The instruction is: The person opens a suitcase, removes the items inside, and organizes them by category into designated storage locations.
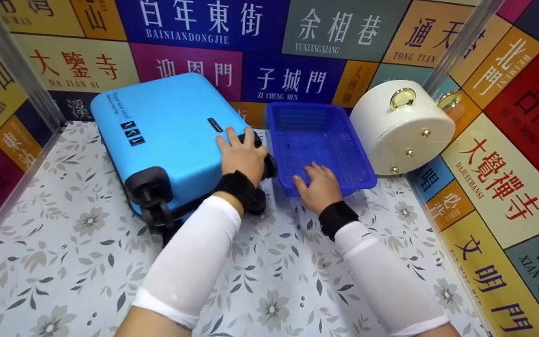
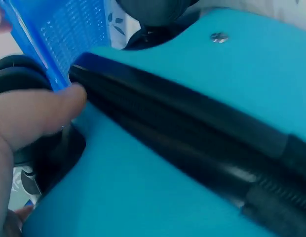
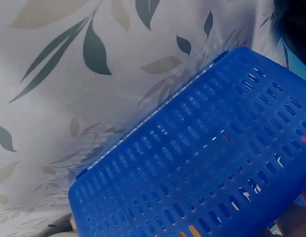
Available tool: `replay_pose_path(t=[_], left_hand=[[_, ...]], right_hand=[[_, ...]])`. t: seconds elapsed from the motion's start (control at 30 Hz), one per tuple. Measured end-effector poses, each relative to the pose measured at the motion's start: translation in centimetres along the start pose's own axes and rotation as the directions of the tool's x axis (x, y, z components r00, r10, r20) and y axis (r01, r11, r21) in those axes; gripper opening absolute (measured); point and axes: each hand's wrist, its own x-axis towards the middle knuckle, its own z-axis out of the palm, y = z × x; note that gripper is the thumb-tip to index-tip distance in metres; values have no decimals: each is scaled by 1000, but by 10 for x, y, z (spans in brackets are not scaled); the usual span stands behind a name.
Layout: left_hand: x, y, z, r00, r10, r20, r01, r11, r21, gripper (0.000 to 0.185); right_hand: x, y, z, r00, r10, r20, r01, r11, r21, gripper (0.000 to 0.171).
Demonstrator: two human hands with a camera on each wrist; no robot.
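On the leaf-printed tabletop (image 1: 77, 262), the blue basket (image 1: 325, 135) serves as my reference point. My right hand (image 1: 318, 187) rests on the basket's near rim, fingers spread and fairly straight, reaching into the tray; I pinch nothing that the head view shows, and the thumb lies along the near left corner. The right wrist view shows only the basket's slotted underside (image 3: 212, 168) tilted above the tabletop (image 3: 94, 98), so its near edge seems lifted, though I cannot tell how far. Just left of the basket lies the light blue suitcase (image 1: 166, 135), flat on its side with its black wheels (image 1: 150, 189) toward me. My left hand (image 1: 241, 157) lies on the suitcase corner nearest the basket, fingers extended over the shell and reaching the rim by a wheel housing (image 1: 267, 166); contact is flat, not a closed grasp. The left wrist view shows one fingertip (image 2: 54, 111) beside the black zipper band (image 2: 192, 133) of the suitcase (image 2: 143, 197), with the basket's mesh (image 2: 69, 29) just beyond. Right of the basket, touching or nearly touching its far right corner, sits a white round case (image 1: 400, 131) with gold rings, tipped on its side. Both forearms wear white sleeves and black wrist straps.
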Motion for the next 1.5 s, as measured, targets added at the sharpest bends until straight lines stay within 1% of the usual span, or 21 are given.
replay_pose_path(t=[0.13,0.27,0.37,0.47,0.57,0.7,0.83,0.97,1.1,1.2,1.3,1.5], left_hand=[[5,-1,1,999,46,-15,-45,999,26,41],[3,-1,7,994,86,-67,-84,996,27,38],[-1,1,10,986,123,-112,-120,992,28,35],[-6,3,13,975,174,-140,-169,985,42,34],[-12,3,14,961,226,-161,-219,974,57,35],[-19,2,16,937,283,-204,-275,959,66,33],[-25,1,18,903,335,-269,-330,942,66,31],[-30,0,21,865,380,-328,-376,923,77,29],[-32,0,22,837,412,-360,-406,909,96,27],[-34,0,23,825,428,-370,-422,901,101,27],[-34,0,22,819,439,-370,-435,895,101,30],[-35,0,21,817,459,-348,-454,885,100,39]], right_hand=[[0,-1,2,1000,-17,-6,17,1000,13,60],[1,0,1,998,-48,-28,49,999,20,59],[1,1,1,998,-51,-36,51,998,23,58],[1,3,1,999,-40,-31,41,999,25,59],[-1,2,1,999,-35,-23,36,999,30,59],[-4,-2,2,998,-54,-30,55,998,36,58],[-6,-7,4,996,-78,-39,79,996,37,56],[-8,-10,7,994,-96,-45,97,995,35,55],[-9,-11,10,992,-116,-50,118,993,21,54],[-11,-11,11,989,-133,-66,134,991,4,53],[-12,-12,12,986,-147,-81,147,989,-6,53],[-14,-13,13,988,-142,-66,141,990,-15,51]])
